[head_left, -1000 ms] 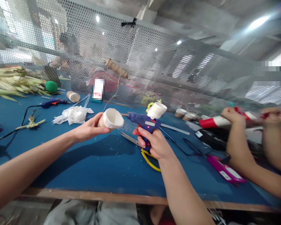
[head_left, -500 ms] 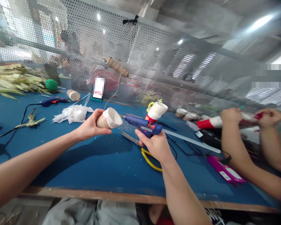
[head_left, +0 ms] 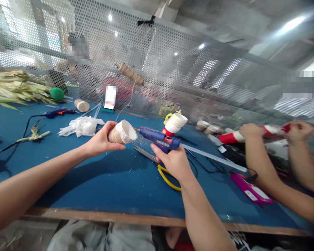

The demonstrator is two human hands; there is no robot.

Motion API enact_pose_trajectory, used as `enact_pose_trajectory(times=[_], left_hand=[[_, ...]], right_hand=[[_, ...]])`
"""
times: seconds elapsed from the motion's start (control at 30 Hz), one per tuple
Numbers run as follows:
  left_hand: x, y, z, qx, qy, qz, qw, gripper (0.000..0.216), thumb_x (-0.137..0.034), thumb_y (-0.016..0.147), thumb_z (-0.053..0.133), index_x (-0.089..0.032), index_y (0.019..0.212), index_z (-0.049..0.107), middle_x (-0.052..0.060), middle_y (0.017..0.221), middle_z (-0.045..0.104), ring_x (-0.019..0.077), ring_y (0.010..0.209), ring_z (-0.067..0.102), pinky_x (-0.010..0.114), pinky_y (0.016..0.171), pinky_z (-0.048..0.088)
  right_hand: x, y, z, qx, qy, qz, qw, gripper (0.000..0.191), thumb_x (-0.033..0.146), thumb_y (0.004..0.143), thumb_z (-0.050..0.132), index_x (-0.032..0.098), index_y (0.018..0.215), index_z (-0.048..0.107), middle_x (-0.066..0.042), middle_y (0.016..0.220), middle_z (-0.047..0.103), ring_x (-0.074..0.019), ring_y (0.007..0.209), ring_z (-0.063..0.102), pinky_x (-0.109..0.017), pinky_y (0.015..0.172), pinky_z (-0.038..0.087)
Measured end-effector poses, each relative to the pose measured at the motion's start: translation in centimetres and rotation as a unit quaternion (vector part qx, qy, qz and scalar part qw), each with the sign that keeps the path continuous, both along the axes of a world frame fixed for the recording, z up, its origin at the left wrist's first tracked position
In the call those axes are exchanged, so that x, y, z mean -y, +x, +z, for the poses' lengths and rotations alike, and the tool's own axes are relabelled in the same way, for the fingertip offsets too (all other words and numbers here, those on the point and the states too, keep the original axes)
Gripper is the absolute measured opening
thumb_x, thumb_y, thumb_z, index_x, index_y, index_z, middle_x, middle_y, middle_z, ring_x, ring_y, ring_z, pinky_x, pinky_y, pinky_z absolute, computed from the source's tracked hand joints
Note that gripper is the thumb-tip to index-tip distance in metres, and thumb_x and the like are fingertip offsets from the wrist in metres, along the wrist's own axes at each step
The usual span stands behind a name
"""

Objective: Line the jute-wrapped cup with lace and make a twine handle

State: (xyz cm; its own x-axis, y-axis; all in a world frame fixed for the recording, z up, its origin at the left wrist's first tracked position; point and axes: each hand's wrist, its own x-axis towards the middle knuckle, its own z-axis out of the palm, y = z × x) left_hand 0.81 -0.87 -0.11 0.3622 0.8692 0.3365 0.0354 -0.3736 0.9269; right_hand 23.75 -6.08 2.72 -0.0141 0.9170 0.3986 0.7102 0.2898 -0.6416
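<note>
My left hand (head_left: 101, 142) grips a small paper cup (head_left: 122, 132) wrapped in brown twine and white lace, held on its side above the blue table (head_left: 99, 181) with its open mouth turned right. My right hand (head_left: 171, 161) holds a blue hot glue gun (head_left: 158, 139), whose nozzle points left and almost touches the cup's rim. Scissors with yellow handles (head_left: 157, 164) lie on the table just under the gun.
A cone of white cord (head_left: 174, 123), a second glue gun (head_left: 58, 112), white lace scraps (head_left: 81, 126), green leaves (head_left: 13, 89) and a twine spool (head_left: 131, 75) lie further back. Another person's arms (head_left: 267, 164) work at the right, near a pink tool (head_left: 251, 190).
My right hand tipped the glue gun so the nozzle points at the cup and brought it closer. My left hand turned the cup slightly. The other person's hands shifted a little.
</note>
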Motion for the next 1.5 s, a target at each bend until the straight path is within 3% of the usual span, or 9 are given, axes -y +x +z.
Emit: enact_pose_trajectory(times=[1.5], left_hand=[[-1.1,-0.6,-0.5,-0.016,0.095,0.077,0.992,0.059,-0.031,0.055,0.075,-0.018,0.099,0.037,0.004,0.096,0.050,0.0188,0.090,0.052,0.034,0.077,0.044]], right_hand=[[0.3,-0.2,0.3,0.003,-0.024,-0.012,1.000,0.028,0.039,0.072,0.059,0.021,0.052,0.051,0.000,0.040,0.053,-0.0153,0.039,0.052,-0.030,0.047,0.044]])
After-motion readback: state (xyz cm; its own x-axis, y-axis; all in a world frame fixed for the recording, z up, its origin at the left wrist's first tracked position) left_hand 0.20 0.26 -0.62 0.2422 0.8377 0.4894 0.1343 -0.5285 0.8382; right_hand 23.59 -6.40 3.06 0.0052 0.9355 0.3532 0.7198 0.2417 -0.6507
